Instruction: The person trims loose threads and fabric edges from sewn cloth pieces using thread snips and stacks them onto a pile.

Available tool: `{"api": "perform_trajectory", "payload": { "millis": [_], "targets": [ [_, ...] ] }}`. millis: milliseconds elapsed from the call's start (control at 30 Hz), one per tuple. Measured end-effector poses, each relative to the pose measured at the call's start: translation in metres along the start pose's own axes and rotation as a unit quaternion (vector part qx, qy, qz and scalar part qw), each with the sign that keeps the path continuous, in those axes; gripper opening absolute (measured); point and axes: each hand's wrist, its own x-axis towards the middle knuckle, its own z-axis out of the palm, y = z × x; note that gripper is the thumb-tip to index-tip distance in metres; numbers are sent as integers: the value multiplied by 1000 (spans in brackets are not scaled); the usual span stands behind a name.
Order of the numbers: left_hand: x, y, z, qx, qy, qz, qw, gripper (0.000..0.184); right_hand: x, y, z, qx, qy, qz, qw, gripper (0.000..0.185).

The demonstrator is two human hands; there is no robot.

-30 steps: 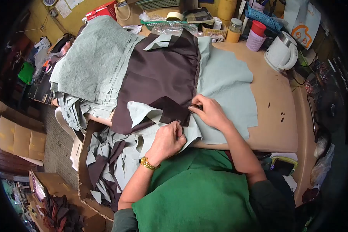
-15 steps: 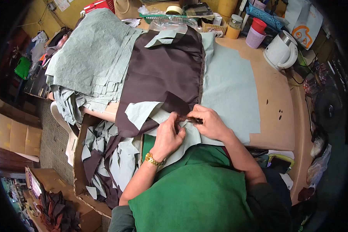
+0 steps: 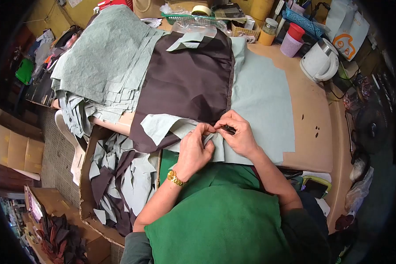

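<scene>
A dark brown fabric panel (image 3: pixel 187 83) lies over a pale grey-green sheet (image 3: pixel 266 101) on the table. Its lower edge, with a pale backing strip (image 3: pixel 156 127) folded up, is at my hands. My left hand (image 3: pixel 192 147), gold watch at the wrist, is closed in a pinch on the dark panel's edge. Touching fingertips with it, my right hand (image 3: pixel 241 138) is closed around a small black tool (image 3: pixel 228 129), whose working end I cannot make out. The exact spot between the fingertips is hidden.
A tall stack of pale sheets (image 3: pixel 101 61) stands at left. Below it, a cardboard box (image 3: pixel 86 193) holds fabric scraps. A white kettle (image 3: pixel 319 61), a pink cup (image 3: pixel 290 46), a jar (image 3: pixel 267 33) and baskets line the back right.
The dark flap near my hands now lies flatter. My right hand has risen slightly with the black tool, and my fingertips have come together at the panel's edge.
</scene>
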Motion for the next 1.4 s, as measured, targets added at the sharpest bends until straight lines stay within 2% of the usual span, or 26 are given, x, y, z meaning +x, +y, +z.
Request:
{"api": "perform_trajectory", "payload": {
  "millis": [67, 133, 233, 367, 433, 500, 633, 733, 833, 1167, 1267, 1333, 1367, 1400],
  "targets": [
    [1, 3, 0, -24, 11, -12, 1000, 37, 1, -1, -1, 18, 10, -33, 999, 17],
    [1, 4, 0, -48, 21, -24, 998, 36, 3, -3, -7, -91, -27, -89, 992, 24],
    [2, 5, -1, -89, 31, -43, 995, 40, 3, -8, -12, -137, -45, -128, 981, 30],
    [3, 15, -8, -91, -5, -59, 994, 53, 3, -10, -17, -180, -66, -174, 966, 29],
    [3, 17, -11, -76, -20, -71, 994, 56, 5, -4, -16, -271, -46, -286, 918, 24],
    [3, 16, -11, -99, -28, -93, 990, 61, 6, -4, -16, -296, -52, -315, 900, 21],
    [4, 19, -13, -110, -27, -110, 987, 64, 7, -1, -17, -352, -54, -379, 854, 19],
    [3, 15, -10, -114, -26, -109, 987, 64, 8, 3, -17, -341, -49, -411, 844, 18],
    [3, 11, -8, -154, -13, -97, 983, 64, 10, -1, -19, -336, -55, -420, 841, 17],
    [4, 19, -18, -58, -42, -113, 991, 65, 13, 0, -15, -314, -69, -405, 856, 14],
    [2, 13, -16, -31, -53, -116, 991, 62, 12, 1, -12, -295, -97, -364, 878, 11],
    [1, 9, -16, -26, -53, -125, 990, 61, 13, 4, -7, -192, -108, -301, 928, 11],
    [0, 8, -17, -23, -63, -131, 989, 58, 14, 4, -8, -192, -108, -301, 928, 11],
    [-1, 8, -18, -20, -73, -137, 988, 55, 16, 3, -11, -120, -140, -221, 958, 11]
  ]
}}
